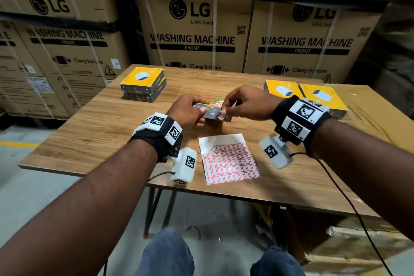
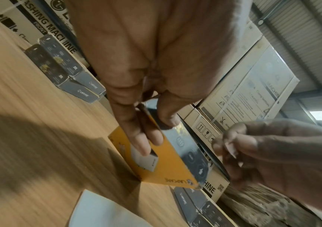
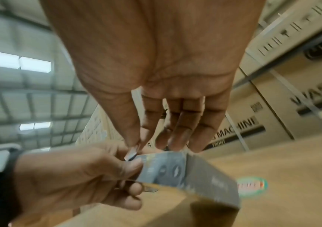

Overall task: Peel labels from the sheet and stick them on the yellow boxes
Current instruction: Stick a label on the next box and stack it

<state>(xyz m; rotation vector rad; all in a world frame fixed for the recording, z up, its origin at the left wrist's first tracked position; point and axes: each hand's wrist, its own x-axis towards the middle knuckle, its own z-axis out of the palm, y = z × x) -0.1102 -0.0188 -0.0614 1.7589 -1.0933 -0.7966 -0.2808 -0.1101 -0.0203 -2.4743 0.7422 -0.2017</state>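
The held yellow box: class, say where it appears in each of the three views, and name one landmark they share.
Head: held yellow box at centre, above the label sheet.
Left wrist: lower centre, yellow face showing.
Right wrist: lower centre-right, grey side showing.
Shared landmark: the washing machine cartons behind the table.

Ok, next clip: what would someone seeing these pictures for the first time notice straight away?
Probably the two hands meeting over the middle of the wooden table: the left hand grips a yellow box tipped on edge, while the right hand pinches a small label at its grey side. Just in front lies the label sheet, its top rows already peeled, and stacked LG washing machine cartons fill the background.
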